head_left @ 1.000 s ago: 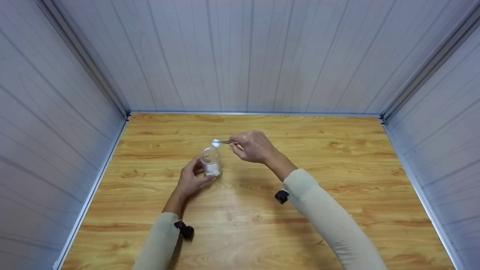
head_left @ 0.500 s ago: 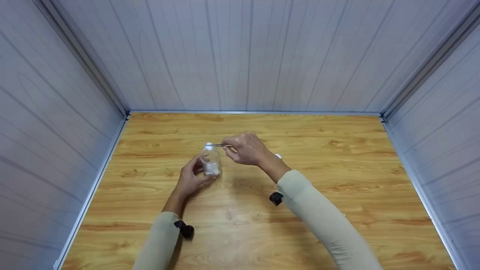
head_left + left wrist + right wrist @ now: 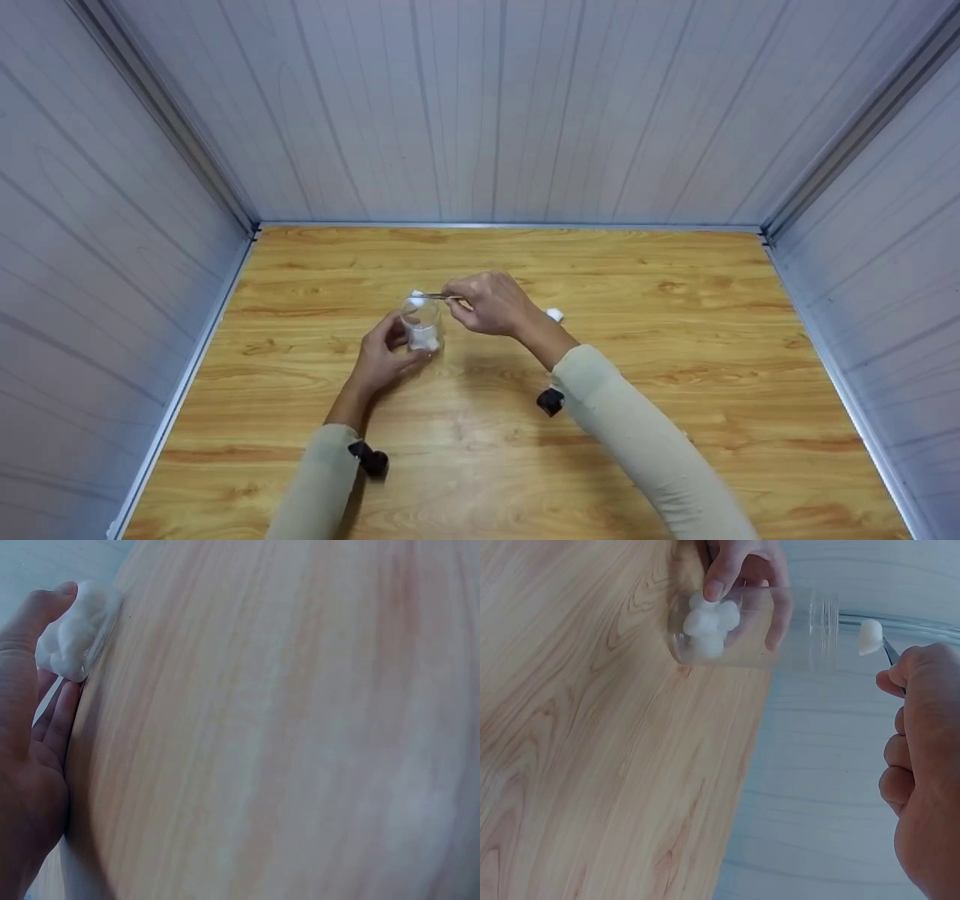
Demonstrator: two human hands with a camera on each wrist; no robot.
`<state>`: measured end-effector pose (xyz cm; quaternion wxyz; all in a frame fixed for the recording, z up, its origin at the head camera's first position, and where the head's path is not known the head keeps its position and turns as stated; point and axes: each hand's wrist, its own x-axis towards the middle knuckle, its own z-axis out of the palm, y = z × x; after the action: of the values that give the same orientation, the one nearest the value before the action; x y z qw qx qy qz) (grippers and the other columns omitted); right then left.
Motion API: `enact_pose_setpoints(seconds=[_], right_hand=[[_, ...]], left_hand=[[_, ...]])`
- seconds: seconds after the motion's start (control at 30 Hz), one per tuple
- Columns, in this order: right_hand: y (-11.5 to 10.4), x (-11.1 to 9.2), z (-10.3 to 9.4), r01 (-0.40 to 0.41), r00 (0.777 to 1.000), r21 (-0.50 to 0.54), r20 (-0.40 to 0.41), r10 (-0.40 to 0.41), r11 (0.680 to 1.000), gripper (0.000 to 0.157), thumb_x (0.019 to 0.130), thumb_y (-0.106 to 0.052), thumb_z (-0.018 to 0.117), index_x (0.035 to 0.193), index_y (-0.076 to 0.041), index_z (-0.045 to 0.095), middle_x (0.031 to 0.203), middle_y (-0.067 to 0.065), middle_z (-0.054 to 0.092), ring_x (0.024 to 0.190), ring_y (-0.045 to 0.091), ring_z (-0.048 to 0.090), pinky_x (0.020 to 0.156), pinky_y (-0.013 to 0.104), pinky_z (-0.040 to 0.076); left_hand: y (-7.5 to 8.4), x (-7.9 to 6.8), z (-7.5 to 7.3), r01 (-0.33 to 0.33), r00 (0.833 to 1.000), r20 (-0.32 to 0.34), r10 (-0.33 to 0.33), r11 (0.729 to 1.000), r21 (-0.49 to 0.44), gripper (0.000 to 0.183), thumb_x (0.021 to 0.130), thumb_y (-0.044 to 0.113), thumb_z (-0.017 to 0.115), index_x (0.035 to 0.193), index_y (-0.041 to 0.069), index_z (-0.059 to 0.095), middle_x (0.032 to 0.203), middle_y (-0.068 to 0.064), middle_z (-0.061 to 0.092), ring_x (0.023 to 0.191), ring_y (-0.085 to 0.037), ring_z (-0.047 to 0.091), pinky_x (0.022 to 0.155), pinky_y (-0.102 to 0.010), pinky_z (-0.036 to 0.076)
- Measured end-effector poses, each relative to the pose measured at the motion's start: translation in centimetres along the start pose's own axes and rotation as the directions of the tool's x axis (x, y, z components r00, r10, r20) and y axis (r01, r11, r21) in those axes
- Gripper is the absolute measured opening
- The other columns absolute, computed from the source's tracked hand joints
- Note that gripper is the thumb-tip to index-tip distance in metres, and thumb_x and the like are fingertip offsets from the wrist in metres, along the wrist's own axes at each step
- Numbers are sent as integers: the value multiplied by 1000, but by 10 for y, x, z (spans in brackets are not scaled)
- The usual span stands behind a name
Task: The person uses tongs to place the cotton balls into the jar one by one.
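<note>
A clear jar point(image 3: 429, 319) stands upright on the wooden table, with several white cotton balls point(image 3: 709, 626) at its bottom. My left hand point(image 3: 381, 356) grips the jar low on its side, thumb and fingers round it. Tweezers point(image 3: 438, 295) are pinched in my right hand point(image 3: 491, 304), and their tips hold one cotton ball point(image 3: 871, 637). That ball is just outside the jar's mouth in the right wrist view; from the head it overlaps the far rim. In the left wrist view, my left thumb point(image 3: 45, 611) lies against the jar's lower part.
Another cotton ball point(image 3: 554, 314) lies on the table point(image 3: 480, 465) just beyond my right wrist. Pale panels, including a back wall point(image 3: 480, 112), enclose the table at the back and both sides. A black wrist camera point(image 3: 550, 402) sits below the right cuff.
My right hand has carried the tweezers and cotton ball leftward and slightly nearer, to the jar's mouth. The loose cotton ball behind my wrist has come into view. My left hand and the jar stay put.
</note>
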<state>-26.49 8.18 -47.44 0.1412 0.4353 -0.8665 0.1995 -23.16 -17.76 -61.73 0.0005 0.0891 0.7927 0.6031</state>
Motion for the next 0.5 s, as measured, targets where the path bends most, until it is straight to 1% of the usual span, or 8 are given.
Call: enact_pose_setpoints(seconds=[0.17, 0.27, 0.37, 0.43, 0.5], right_hand=[[0, 0, 0, -11, 1000, 6, 1, 11, 1000, 15, 103, -14, 70, 109, -8, 83, 89, 6, 86, 57, 8, 42, 52, 27, 34], [-1, 0, 0, -17, 1000, 11, 8, 17, 1000, 15, 103, -15, 70, 108, -8, 83, 87, 6, 85, 58, 7, 40, 53, 24, 30], [0, 0, 0, -23, 1000, 17, 15, 23, 1000, 16, 104, -15, 70, 109, -7, 82, 88, 7, 85, 58, 7, 37, 53, 22, 27], [0, 0, 0, -23, 1000, 19, 16, 23, 1000, 16, 104, -15, 70, 111, -7, 82, 91, 8, 87, 58, 7, 39, 52, 22, 29], [0, 0, 0, -23, 1000, 19, 10, 22, 1000, 17, 105, -16, 70, 111, -7, 82, 93, 9, 87, 57, 9, 44, 51, 25, 36]], left_hand=[[-1, 0, 0, 12, 1000, -8, -12, 1000, 8, 76, 88, -2, 94, 156, 4, 61, 141, -23, 72, 134, -37, 71, 114, -30, 62], [-1, 0, 0, 18, 1000, -8, -18, 1000, 6, 76, 87, -2, 95, 156, 5, 62, 143, -22, 73, 134, -37, 71, 114, -29, 62], [0, 0, -1, 20, 1000, 0, -20, 1000, 5, 76, 88, -2, 94, 156, 7, 62, 145, -20, 73, 134, -36, 71, 115, -29, 61], [0, 0, -1, 20, 1000, 0, -20, 1000, 15, 74, 88, -1, 94, 155, 7, 63, 144, -20, 73, 133, -35, 71, 114, -28, 61], [0, -1, -1, 19, 1000, -1, -19, 1000, 19, 73, 89, -1, 94, 154, 6, 63, 143, -20, 74, 132, -34, 71, 112, -27, 62]])
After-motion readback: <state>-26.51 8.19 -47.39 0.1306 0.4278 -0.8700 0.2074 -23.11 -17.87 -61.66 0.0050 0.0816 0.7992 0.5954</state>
